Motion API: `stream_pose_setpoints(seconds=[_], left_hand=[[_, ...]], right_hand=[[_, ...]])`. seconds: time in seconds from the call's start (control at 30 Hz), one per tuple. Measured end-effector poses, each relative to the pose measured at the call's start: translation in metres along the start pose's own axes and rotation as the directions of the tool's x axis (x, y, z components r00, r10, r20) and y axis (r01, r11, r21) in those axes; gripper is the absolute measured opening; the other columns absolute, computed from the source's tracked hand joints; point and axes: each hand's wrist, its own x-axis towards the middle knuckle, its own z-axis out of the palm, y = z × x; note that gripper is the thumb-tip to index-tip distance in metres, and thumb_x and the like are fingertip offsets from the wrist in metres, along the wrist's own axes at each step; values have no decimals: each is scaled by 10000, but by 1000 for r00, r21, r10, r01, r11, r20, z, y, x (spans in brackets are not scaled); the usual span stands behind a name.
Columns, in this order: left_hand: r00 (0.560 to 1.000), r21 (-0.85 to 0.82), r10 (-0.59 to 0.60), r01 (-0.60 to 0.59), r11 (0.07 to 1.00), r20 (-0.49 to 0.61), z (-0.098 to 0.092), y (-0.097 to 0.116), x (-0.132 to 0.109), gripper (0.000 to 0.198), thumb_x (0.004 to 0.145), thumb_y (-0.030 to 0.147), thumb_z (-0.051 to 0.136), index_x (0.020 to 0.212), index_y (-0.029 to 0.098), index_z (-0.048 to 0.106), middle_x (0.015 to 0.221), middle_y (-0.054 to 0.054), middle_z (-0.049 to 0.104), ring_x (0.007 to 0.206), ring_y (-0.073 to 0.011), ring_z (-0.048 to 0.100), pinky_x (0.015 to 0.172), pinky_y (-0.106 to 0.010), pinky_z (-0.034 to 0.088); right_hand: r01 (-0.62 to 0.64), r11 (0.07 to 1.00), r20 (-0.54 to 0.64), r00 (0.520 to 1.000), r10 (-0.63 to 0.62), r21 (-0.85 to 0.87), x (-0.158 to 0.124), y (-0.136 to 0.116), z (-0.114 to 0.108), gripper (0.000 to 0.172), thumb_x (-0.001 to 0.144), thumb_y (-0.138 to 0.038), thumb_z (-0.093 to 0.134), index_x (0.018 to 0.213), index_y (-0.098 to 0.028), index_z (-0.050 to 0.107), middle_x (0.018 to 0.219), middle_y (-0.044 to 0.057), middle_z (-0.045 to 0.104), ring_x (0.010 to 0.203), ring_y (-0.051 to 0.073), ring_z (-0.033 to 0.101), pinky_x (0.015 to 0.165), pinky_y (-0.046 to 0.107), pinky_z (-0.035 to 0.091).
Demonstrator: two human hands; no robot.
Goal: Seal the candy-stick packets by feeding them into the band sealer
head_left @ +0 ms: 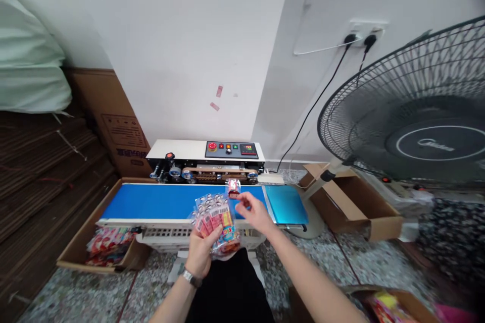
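My left hand is closed round a fanned stack of clear, colourful packets, its thumb lying over the front one. Just right of the stack is my right hand, fingers curled, the fingertips at the lower edge of a small red packet. That packet lies at the sealing rail of a white belt machine, over its blue belt. Whether my right fingers grip the packet is too small to tell. A control panel with a red button and lit digits tops the machine.
A carton of packets sits below the belt's left end. A large fan stands at right, near an open carton. Another box with packets is at lower right. Flattened cardboard is stacked at left.
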Motion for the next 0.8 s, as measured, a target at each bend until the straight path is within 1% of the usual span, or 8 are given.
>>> stream_pose_setpoints(seconds=[0.07,0.13,0.27,0.37,0.43,0.53,0.67,0.8], left_hand=[[1000,-9,18,-18,1000,25,3,-1,2,369,600,227,731,940,138,618,917,-83,696,821,-216,646,817,-379,491],[999,-33,2,-1,999,41,6,-1,3,380,608,239,725,961,144,618,940,-88,691,836,-218,643,820,-384,491],[998,-68,-58,57,996,-12,8,-1,3,361,610,245,724,943,150,623,900,-72,701,802,-227,651,760,-400,521],[995,-70,-89,86,994,-41,5,2,2,361,598,228,733,934,158,620,885,-54,704,781,-225,654,733,-402,533],[994,-68,-98,95,993,-53,1,4,2,366,594,215,736,936,165,616,886,-45,704,782,-216,655,739,-386,534],[993,-48,-96,93,995,-74,-4,4,1,359,585,211,742,917,155,619,875,-50,706,772,-209,656,734,-361,535],[993,-30,-93,91,995,-67,-9,0,1,366,588,232,741,921,147,618,867,-59,705,766,-217,656,737,-378,533],[994,-23,-91,89,996,-68,-8,-2,2,375,584,241,743,924,147,614,887,-69,700,763,-225,656,736,-396,532]], right_hand=[[-7,999,54,999,4,45,-19,-12,9,261,719,-412,593,866,-201,544,691,-23,569,605,114,525,549,210,401],[-35,996,32,999,32,84,-29,-16,15,236,726,-407,589,822,-198,536,664,-29,559,588,109,517,548,210,395],[-80,953,-134,983,124,292,-23,1,11,247,748,-426,549,839,-198,512,707,-15,571,639,123,538,587,226,422],[-115,907,-291,924,247,406,-6,31,-13,301,693,-455,577,828,-201,486,651,-22,561,610,139,548,572,244,432],[-182,919,-374,872,315,350,7,53,-34,322,658,-456,584,825,-200,483,604,-29,559,570,152,548,541,254,422],[-327,935,-458,817,352,134,24,80,-58,312,636,-428,573,829,-194,499,563,-33,561,527,163,543,502,252,389],[-402,914,-427,837,343,-55,46,94,-63,267,655,-359,543,860,-191,515,569,-40,566,525,155,544,506,239,373],[-383,910,-372,877,303,-161,59,80,-49,280,620,-278,610,878,-196,538,615,-28,586,590,159,557,580,249,380]])
